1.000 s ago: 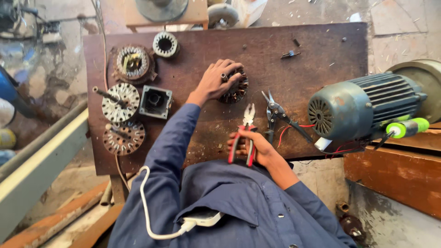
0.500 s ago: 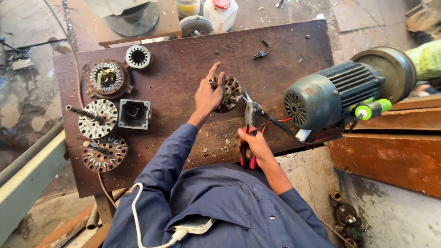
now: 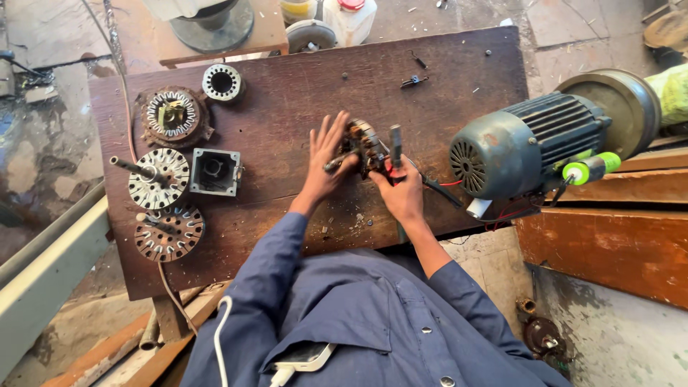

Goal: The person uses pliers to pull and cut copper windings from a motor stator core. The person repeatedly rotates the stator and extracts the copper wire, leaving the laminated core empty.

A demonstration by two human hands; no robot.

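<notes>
Since half a second ago the right hand (image 3: 405, 193) has brought its pliers (image 3: 395, 147) against the wound stator (image 3: 364, 147), gripping their handles, while the left hand (image 3: 326, 161), fingers spread, steadies it.

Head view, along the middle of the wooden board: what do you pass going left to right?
Finned rotor with shaft → square grey housing → left hand → wound motor part → right hand, gripping red-handled pliers → grey electric motor → green-handled screwdriver.

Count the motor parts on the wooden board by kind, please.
Round finned or wound discs: 3
Small ring core: 1
Square housing: 1
Wound coil between the hands: 1
Grey motor: 1
Total: 7
</notes>
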